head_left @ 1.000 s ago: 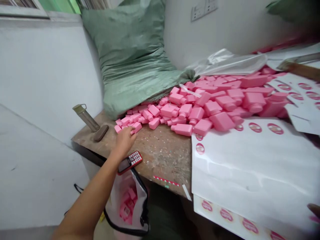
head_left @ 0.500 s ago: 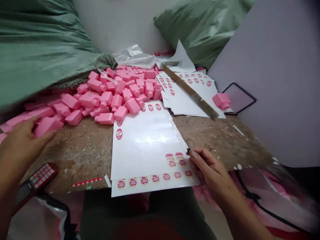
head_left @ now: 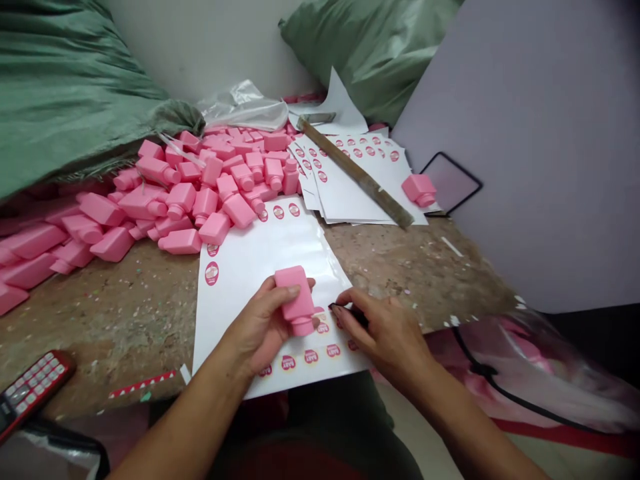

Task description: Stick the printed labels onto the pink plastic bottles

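My left hand (head_left: 257, 327) is closed round a small pink plastic bottle (head_left: 296, 299), held cap down over a white sticker sheet (head_left: 250, 267). My right hand (head_left: 385, 333) rests on the sheet's lower right part, its fingertips pinched at a round pink sticker (head_left: 323, 328) beside the bottle's cap. A row of such stickers runs along the sheet's near edge. A big heap of the same pink bottles (head_left: 190, 193) covers the table's left and far side.
A worn wooden table (head_left: 125, 307) carries more sticker sheets (head_left: 350, 180) under a long stick (head_left: 355, 175), with one pink bottle (head_left: 419, 189) beside them. Green sacks (head_left: 65, 87) lean behind. A red keypad phone (head_left: 30, 387) lies at the near left edge. A grey board (head_left: 525, 133) stands right.
My left hand took a pink bottle from the heap at the left and brought it over the sticker sheet, next to my right hand. The view swung right and steadied.
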Demonstrator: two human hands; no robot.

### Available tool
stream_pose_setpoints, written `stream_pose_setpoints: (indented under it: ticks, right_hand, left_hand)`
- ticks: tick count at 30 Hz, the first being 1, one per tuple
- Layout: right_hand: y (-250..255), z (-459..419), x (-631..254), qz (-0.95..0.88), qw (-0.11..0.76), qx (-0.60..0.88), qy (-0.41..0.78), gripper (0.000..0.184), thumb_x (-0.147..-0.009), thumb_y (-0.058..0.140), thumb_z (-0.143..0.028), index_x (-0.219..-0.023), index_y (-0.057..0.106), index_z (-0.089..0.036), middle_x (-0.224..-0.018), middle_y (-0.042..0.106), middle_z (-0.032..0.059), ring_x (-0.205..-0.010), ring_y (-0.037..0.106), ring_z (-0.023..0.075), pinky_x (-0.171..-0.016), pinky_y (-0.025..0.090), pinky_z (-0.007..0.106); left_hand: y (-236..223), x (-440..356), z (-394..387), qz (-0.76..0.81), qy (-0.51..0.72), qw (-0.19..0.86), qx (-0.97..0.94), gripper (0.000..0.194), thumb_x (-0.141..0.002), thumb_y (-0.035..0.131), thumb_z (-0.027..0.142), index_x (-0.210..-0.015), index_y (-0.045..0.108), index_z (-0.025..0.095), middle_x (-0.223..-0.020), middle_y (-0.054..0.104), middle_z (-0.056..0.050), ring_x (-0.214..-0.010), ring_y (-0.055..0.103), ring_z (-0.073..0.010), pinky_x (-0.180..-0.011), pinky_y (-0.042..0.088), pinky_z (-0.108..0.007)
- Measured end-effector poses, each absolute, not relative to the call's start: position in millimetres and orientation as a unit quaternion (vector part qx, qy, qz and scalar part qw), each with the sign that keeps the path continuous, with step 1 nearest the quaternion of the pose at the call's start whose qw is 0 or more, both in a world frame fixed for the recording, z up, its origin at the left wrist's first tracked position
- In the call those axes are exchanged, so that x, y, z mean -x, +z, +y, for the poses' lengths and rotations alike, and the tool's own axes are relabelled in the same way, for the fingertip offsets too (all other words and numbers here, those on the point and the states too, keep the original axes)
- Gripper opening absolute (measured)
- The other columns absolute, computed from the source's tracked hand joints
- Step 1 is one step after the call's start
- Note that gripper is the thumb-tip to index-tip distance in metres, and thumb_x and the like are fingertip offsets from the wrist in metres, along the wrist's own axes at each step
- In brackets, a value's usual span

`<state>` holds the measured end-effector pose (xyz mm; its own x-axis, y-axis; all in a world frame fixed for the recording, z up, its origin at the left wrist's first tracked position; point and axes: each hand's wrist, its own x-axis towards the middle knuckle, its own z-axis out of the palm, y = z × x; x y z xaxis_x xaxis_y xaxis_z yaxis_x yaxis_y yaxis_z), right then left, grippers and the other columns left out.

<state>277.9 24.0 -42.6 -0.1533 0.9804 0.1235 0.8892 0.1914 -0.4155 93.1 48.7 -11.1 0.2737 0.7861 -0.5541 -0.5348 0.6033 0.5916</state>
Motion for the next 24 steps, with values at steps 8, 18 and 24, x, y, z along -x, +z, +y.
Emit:
stream_pose_setpoints:
  ticks: [8,18,24]
  right_hand:
    - [-40.9,27.3,-278.0,-0.763,0.174,0.606,0.143,0.018,-0.089,0.048,-0.032,-0.081,0.061,-0.024,-0.061,0.066,-0.0007,-0.053,0.053,0.0169,-0.062,0.029,0.031]
    - [-40.6,26.7,-269.2,-0.767,0.151,0.614,0.111,0.021,-0.09,0.046,-0.029,-0.077,0.06,-0.022,-0.064,0.068,0.001,-0.051,0.051,0.016,-0.065,0.03,0.034]
    - [-39.9,27.6,-272.4,-0.699,0.161,0.642,0.273,0.022,-0.089,0.045,-0.039,-0.081,0.059,-0.023,-0.058,0.063,-0.0014,-0.052,0.055,0.0176,-0.059,0.034,0.03]
  left_hand:
    - [-17.5,-83.4,51.8,0.437,0.409,0.789,-0.137,0.025,-0.077,0.065,0.012,-0.102,0.062,0.015,-0.109,0.067,-0.013,-0.102,0.06,-0.0252,-0.09,0.053,-0.057]
    - [-23.9,-80.9,50.8,0.414,0.411,0.803,-0.124,0.024,-0.079,0.064,0.012,-0.104,0.062,0.014,-0.109,0.067,-0.013,-0.1,0.062,-0.0231,-0.091,0.054,-0.053]
    - [-25.6,-81.1,51.4,0.413,0.418,0.801,-0.112,0.025,-0.08,0.063,0.011,-0.105,0.061,0.012,-0.107,0.068,-0.014,-0.097,0.064,-0.0216,-0.092,0.054,-0.045]
